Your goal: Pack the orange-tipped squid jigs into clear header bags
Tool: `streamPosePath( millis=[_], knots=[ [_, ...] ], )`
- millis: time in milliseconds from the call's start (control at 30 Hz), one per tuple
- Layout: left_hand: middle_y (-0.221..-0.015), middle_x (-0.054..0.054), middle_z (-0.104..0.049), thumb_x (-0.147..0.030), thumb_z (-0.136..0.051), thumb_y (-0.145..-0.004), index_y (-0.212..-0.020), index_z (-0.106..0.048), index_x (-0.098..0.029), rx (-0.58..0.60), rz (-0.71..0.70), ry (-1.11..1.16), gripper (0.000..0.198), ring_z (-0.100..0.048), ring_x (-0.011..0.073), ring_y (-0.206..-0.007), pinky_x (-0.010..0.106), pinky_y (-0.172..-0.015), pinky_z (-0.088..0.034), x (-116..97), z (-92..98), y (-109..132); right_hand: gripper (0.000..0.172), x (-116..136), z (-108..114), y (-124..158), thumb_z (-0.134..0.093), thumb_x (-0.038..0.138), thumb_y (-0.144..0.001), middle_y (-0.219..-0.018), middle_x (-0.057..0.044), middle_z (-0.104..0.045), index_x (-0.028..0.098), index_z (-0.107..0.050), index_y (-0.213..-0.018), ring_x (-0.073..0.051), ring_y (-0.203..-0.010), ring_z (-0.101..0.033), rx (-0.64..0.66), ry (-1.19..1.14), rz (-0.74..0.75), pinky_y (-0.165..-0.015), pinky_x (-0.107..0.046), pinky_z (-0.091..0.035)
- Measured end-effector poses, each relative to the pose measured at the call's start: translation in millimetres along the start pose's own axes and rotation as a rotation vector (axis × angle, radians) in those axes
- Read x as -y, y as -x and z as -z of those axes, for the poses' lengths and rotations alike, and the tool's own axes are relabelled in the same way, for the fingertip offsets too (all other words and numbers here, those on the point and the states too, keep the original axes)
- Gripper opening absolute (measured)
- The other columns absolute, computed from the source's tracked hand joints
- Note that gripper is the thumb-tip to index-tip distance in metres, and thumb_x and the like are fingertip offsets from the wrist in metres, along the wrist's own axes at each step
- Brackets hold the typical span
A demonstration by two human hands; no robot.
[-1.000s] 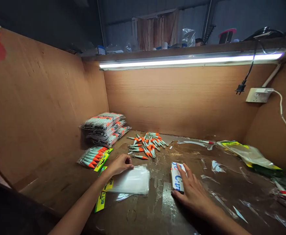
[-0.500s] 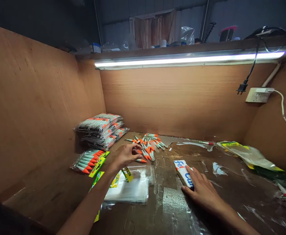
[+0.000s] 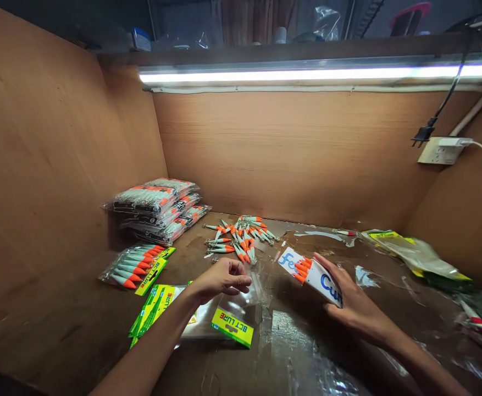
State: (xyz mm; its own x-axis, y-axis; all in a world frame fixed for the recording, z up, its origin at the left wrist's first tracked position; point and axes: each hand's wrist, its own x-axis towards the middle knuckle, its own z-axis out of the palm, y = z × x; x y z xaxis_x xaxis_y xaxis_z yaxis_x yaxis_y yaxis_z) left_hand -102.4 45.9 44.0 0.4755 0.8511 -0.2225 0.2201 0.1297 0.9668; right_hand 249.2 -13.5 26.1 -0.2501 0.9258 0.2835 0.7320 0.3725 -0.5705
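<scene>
My right hand (image 3: 343, 291) grips a white box with blue lettering (image 3: 317, 278), raised and tilted, and orange-tipped lures (image 3: 302, 268) show at its open side. My left hand (image 3: 226, 280) hovers with curled fingers over clear plastic bags (image 3: 203, 330); what its fingertips hold, if anything, is too small to make out. Just below it lies a yellow-green BCT LURE header card (image 3: 232, 327). More yellow-green cards (image 3: 154, 305) are fanned out beside my left forearm. A loose pile of orange and pale lures (image 3: 243, 239) sits behind my left hand.
Stacked packs of lures (image 3: 154, 206) stand at the back left, with a bagged row of lures (image 3: 131, 267) before them. Clear packaging with yellow edges (image 3: 417, 256) lies at the right. A black plug (image 3: 424, 132) hangs near a white power socket (image 3: 441, 151).
The white box has been lifted and turned by my right hand, and orange tips now show in it. My left hand has moved towards me. The view has tilted down; the near card lies differently.
</scene>
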Motion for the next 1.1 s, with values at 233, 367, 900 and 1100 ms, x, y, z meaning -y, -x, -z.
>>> streamPosePath(
  millis=[233, 367, 900, 1100],
  knots=[
    [-0.06, -0.001, -0.063, -0.044, -0.087, -0.061, -0.071, -0.057, -0.014, 0.086, -0.016, 0.044, 0.044, -0.065, 0.0145, -0.056, 0.02, -0.049, -0.035, 6, -3.0, -1, 0.098, 12, 1, 6, -0.052, 0.011, -0.067, -0.153, -0.006, -0.034, 0.032, -0.015, -0.155, -0.029, -0.135, -0.039, -0.009, -0.061, 0.062, -0.114, -0.047, -0.032],
    [-0.062, 0.002, -0.067, -0.039, -0.091, -0.055, -0.077, -0.062, -0.012, 0.145, 0.06, 0.047, 0.045, -0.065, 0.0155, -0.053, 0.022, -0.05, -0.041, 15, -5.8, -5, 0.099, 10, 7, 5, -0.052, 0.009, -0.065, -0.153, -0.006, -0.033, 0.031, -0.017, -0.156, -0.03, -0.137, -0.036, 0.082, -0.109, 0.105, -0.115, -0.049, -0.03],
    [-0.068, 0.002, -0.067, -0.048, -0.084, -0.066, -0.079, -0.073, -0.012, 0.333, 0.101, -0.119, 0.039, -0.059, 0.0113, -0.058, 0.02, -0.053, -0.043, 23, -1.7, -3, 0.097, -17, 18, 1, -0.064, 0.016, -0.07, -0.153, -0.008, -0.034, 0.03, -0.021, -0.156, -0.034, -0.139, -0.034, 0.247, -0.1, 0.124, -0.117, -0.053, -0.024],
    [-0.065, 0.001, -0.065, -0.054, -0.076, -0.075, -0.097, -0.076, -0.015, 0.357, 0.059, -0.162, 0.046, -0.054, 0.0093, -0.052, 0.02, -0.05, -0.041, 20, -4.3, -1, 0.1, -22, 19, 0, -0.063, 0.019, -0.069, -0.157, -0.007, -0.03, 0.028, -0.016, -0.157, -0.036, -0.142, -0.03, 0.266, -0.133, 0.147, -0.118, -0.054, -0.02]
  ],
)
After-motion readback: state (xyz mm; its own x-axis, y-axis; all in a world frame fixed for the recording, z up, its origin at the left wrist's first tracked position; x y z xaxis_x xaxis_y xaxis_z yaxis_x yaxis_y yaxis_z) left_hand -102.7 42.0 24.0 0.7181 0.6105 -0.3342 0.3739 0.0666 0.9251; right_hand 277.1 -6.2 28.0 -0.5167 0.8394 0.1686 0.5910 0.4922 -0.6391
